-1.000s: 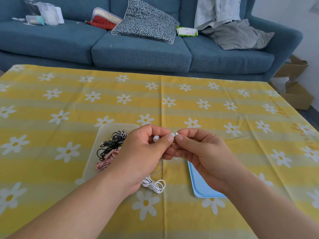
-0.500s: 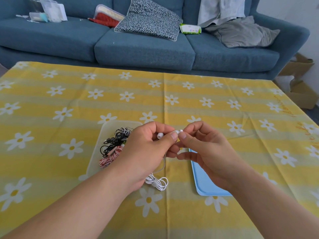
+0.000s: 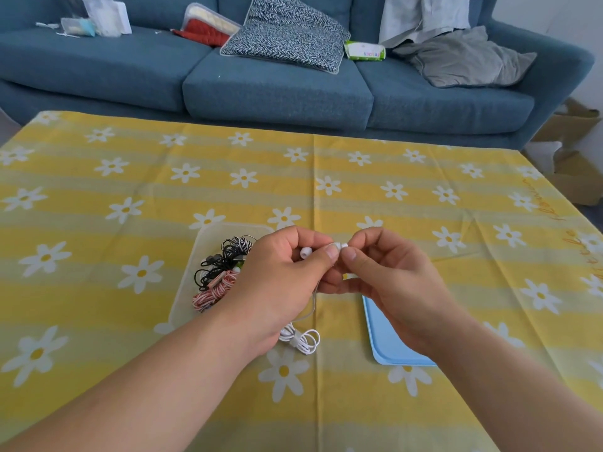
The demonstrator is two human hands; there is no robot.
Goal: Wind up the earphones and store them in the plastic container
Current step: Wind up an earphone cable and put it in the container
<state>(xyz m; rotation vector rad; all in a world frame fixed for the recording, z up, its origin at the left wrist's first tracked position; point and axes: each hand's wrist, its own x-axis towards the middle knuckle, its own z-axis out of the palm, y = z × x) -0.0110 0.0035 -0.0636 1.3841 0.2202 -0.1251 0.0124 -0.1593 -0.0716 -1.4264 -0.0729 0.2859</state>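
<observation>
Head view — left hand (image 3: pixel 280 285), right hand (image 3: pixel 394 285) — grip on white earphones (image 3: pixel 302 341)

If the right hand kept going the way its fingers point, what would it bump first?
Probably the left hand: the right hand points straight at it, and both pinch the white earphones between them.

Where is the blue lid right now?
Head view: the blue lid lies flat on the tablecloth, right of centre, partly hidden by the right hand, right of the white cable coil.
</observation>
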